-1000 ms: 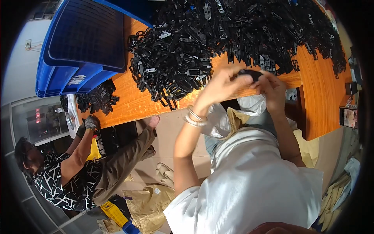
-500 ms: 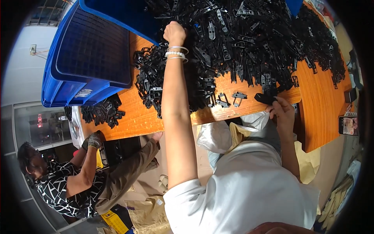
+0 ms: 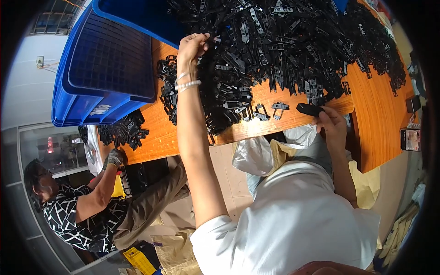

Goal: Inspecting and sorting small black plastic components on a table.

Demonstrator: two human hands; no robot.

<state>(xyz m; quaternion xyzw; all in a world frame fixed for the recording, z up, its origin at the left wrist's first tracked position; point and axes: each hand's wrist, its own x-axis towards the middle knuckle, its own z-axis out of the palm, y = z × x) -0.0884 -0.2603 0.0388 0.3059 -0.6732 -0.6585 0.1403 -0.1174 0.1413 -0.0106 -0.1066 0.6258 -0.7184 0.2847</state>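
My left hand [image 3: 192,47] reaches far forward, over the edge of a large heap of black plastic parts [image 3: 284,50] and beside the rim of a blue bin [image 3: 151,23]. Its fingers are curled together; a dark bit shows by the fingertips, too unclear to name. Near the table's front edge, my right hand [image 3: 332,123] pinches one end of a black elongated plastic piece [image 3: 309,109] with an angular tip. Just left of that piece, two small black frame-like clips [image 3: 280,108] lie apart from the heap on the wooden table [image 3: 293,120].
A second blue bin [image 3: 110,59] stands at the left, with a smaller pile of black parts [image 3: 123,130] below it. A co-worker [image 3: 82,206] with a gloved hand sits at the left. White and tan bags [image 3: 252,158] hang at my lap. A phone [image 3: 410,139] is at far right.
My left hand has moved slightly left and back, turning so its curled fingers show. My right hand still holds the black piece in nearly the same place.
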